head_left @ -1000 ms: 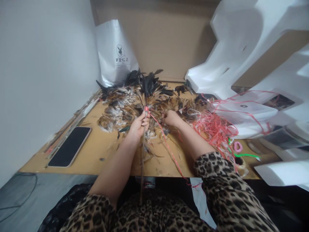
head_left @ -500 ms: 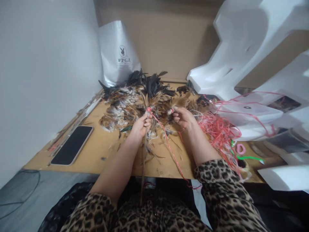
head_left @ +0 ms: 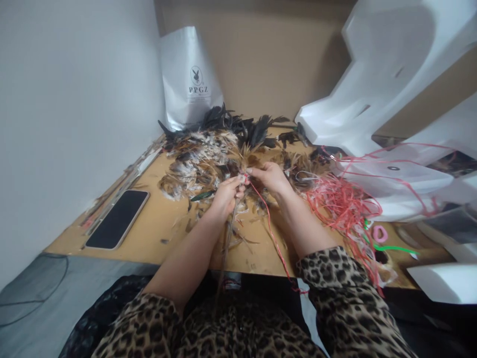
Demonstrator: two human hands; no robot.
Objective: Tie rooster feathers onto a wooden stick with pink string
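In the head view my left hand point(head_left: 228, 195) is closed round a thin brown stick point(head_left: 226, 243) that slants down over the table edge toward my lap. Brown feathers point(head_left: 244, 153) fan out from the stick's upper end, where red string is wound. A loose length of red string point(head_left: 275, 233) runs from there down past the table edge. My right hand point(head_left: 271, 178) meets the left at this binding, its fingers pinched on a small feather bunch. Its fingertips partly hide the bunch. Piles of brown, white and black feathers point(head_left: 194, 161) lie around both hands.
A dark phone point(head_left: 118, 220) lies at the left beside thin sticks point(head_left: 126, 181). A silver-white bag point(head_left: 190, 79) stands at the back. Tangled red plastic string point(head_left: 337, 204), a pink ring point(head_left: 380, 233) and white curved panels point(head_left: 387, 64) are on the right.
My right hand has moved left with the feather bunch, from apart to touching the wound end of the stick. The view has shifted slightly, and my left hand still grips the stick.
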